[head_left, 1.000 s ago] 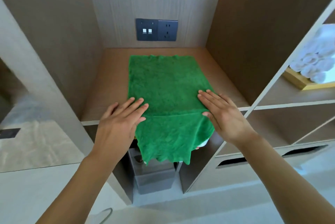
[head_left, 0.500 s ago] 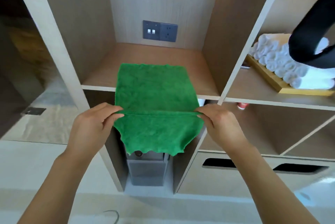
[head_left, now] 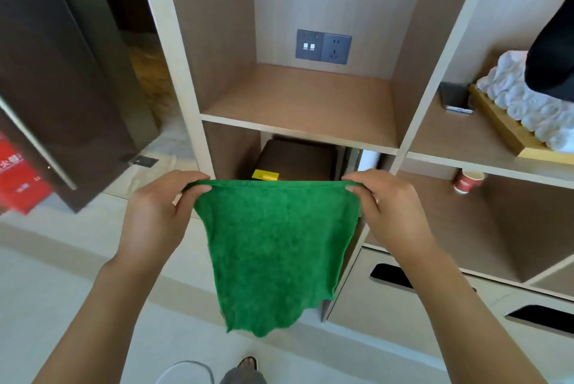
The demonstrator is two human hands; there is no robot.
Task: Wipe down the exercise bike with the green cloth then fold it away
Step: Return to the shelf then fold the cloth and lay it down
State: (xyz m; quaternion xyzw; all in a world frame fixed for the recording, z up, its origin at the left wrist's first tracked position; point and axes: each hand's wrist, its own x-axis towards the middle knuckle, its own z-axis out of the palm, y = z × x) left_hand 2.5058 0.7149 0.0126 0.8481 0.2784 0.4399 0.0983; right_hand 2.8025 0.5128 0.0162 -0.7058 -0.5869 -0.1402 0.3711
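1. The person stands facing the pale wooden shelf unit [head_left: 313, 132], with the fuzzy green cloth [head_left: 275, 247] held up in the air in front of it, clear of every shelf.
2. The left hand [head_left: 161, 212] pinches the cloth's top left corner between thumb and fingers; the right hand [head_left: 388, 212] pinches the top right corner the same way. Both are narrow grips, closed on fabric.
3. The top edge is pulled taut and level between the hands, so the cloth hangs flat with its ragged lower edge free. I'd judge that's to line it up for a fold.
4. It looks doubled over along that top edge, though I can't be sure.
5. The middle shelf behind, below the grey wall socket plate [head_left: 323, 46], seems the likely place to lay it.
6. Rolled white towels in a wooden tray [head_left: 509, 132] sit on the shelf to the right, well apart from the cloth.
7. No exercise bike is in sight, so the wiping part looks finished.
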